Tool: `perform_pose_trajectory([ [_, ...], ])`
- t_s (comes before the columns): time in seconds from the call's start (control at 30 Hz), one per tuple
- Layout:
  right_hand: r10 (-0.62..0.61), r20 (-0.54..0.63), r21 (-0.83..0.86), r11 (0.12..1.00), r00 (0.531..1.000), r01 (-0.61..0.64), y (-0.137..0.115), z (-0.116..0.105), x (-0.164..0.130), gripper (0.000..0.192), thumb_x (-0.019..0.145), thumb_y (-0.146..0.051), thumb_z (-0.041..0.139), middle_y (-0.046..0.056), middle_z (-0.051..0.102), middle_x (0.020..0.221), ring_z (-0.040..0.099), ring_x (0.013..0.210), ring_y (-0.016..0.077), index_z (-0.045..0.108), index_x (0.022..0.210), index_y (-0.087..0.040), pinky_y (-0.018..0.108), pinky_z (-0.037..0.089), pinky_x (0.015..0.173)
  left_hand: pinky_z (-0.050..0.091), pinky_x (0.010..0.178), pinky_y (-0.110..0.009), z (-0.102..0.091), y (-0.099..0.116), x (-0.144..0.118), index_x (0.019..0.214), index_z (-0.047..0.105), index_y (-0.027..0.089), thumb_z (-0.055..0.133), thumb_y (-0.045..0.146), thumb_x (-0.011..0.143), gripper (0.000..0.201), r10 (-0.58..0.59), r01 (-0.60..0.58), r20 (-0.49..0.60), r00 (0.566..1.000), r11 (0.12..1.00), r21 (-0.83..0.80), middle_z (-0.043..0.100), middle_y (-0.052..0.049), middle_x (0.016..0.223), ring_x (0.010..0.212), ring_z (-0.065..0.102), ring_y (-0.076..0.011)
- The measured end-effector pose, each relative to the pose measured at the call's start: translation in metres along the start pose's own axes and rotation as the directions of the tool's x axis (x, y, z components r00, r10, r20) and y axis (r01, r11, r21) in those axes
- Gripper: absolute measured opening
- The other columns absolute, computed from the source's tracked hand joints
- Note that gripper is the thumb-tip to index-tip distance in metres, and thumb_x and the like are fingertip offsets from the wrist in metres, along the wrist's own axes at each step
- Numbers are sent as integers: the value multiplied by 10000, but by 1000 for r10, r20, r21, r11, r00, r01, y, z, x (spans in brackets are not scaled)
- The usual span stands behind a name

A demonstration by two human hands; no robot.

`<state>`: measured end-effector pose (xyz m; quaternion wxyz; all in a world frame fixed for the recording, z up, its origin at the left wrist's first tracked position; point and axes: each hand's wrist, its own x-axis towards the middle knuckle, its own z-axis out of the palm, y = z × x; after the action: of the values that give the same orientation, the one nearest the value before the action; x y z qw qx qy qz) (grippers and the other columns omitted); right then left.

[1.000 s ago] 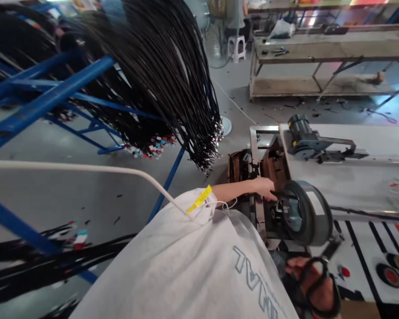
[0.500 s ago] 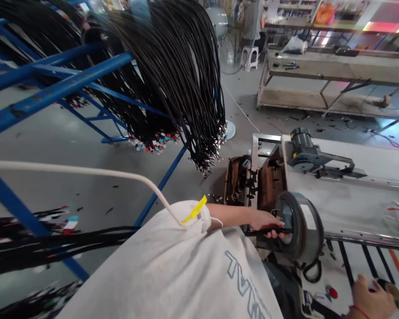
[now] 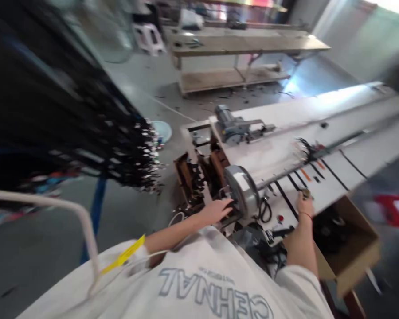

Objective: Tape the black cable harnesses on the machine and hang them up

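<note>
**Grey wheel between the two hands, left hand right beside it**

Key relation: the grey wheel (image 3: 249, 195) lies just right of the left hand (image 3: 216, 211) and slightly beyond its fingertips; left hand is clearly nearer. Wheel stands on edge at the left end of the white bench (image 3: 256, 157), flat face toward the left hand, axle seemingly running roughly along the bench.

Dark piece (image 3: 234, 209) sits low between the left fingertips and the wheel's face. Blurred: looks in contact with the fingers, long axis unclear. Left fingers stretch toward the wheel; can't make out whether they pinch the piece or only rest on it.

Right hand (image 3: 305, 206) is well right of the wheel, forearm reaching forward over the near bench edge. Fingers bent at a small brownish round piece (image 3: 306, 193); looks touching, but a firm hold is too small to confirm. Round piece has no clear long axis, lies roughly level with the wheel, well apart from the left hand.

Around the wheel: black scissors (image 3: 265, 208) just right; red button (image 3: 280, 218) farther right, slightly nearer the body; long black strip (image 3: 286, 199) between wheel and right hand; motor (image 3: 231, 126) beyond the wheel; cardboard box (image 3: 359, 261) far right, past the right hand.
</note>
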<state>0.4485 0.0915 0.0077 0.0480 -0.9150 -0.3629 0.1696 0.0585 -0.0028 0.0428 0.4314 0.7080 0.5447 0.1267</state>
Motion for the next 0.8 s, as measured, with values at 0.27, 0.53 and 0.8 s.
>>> perform_pose_trajectory([
  [0.27,60,-32,25,998,998,-59,14,6,13,606,958,-535,317,205,567,1260,525,1189,322,401,1413,-143,456,360,994,485,789,-301,8,-17,5,1162,580,169,347,397,924,404,-23,28,42,999,992,-119,716,-58,890,806,662,-197],
  [0.53,64,-22,55,996,998,-63,17,8,18,593,964,-515,335,200,565,1249,509,1196,321,377,1430,-151,475,331,1011,400,628,-270,4,-28,-13,654,531,193,310,527,888,464,-78,78,8,997,995,-66,576,-6,584,604,535,-165],
  [0.8,64,-16,92,994,998,-63,18,9,12,597,958,-501,354,189,555,1277,491,1213,326,369,1441,-152,473,302,1028,368,571,-264,-2,-44,-36,511,448,198,349,618,801,520,-164,173,83,983,979,-109,483,8,486,552,463,-158],
])
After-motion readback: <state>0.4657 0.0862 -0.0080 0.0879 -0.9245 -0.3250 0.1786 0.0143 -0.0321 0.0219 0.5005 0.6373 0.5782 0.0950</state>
